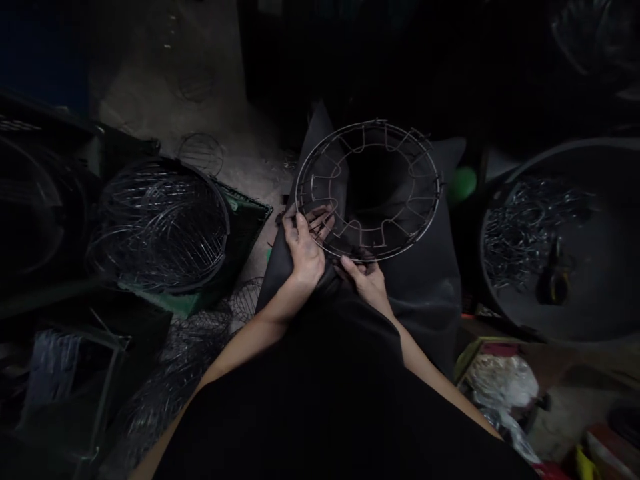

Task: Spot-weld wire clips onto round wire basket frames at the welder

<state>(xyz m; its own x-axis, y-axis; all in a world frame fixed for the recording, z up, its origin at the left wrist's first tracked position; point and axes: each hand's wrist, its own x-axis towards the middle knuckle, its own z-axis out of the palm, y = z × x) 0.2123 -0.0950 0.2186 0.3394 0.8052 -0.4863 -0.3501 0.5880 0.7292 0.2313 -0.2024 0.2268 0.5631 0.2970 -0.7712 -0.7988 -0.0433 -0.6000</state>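
A round wire frame (379, 123), with a double outer ring and inner wire loops bent like petals, is held tilted above the dark apron (425, 293) over my lap. My left hand (306, 243) grips its lower left rim, thumb on top and fingers showing through the wires from below. At the bottom of the rim, my right hand (367, 280) is closed, thumb and fingers pinching the ring. Small dark pieces are by those fingertips, too dim to make out. Short clips or wire ends sit along the ring.
On the left, a round basket (225, 220) full of wire pieces rests on a green crate (250, 207). At right, a large dark basin (600, 287) holds bent metal hooks (520, 233) and yellow-and-black handled pliers (554, 283). Wire grids (200, 153) lie on the floor.
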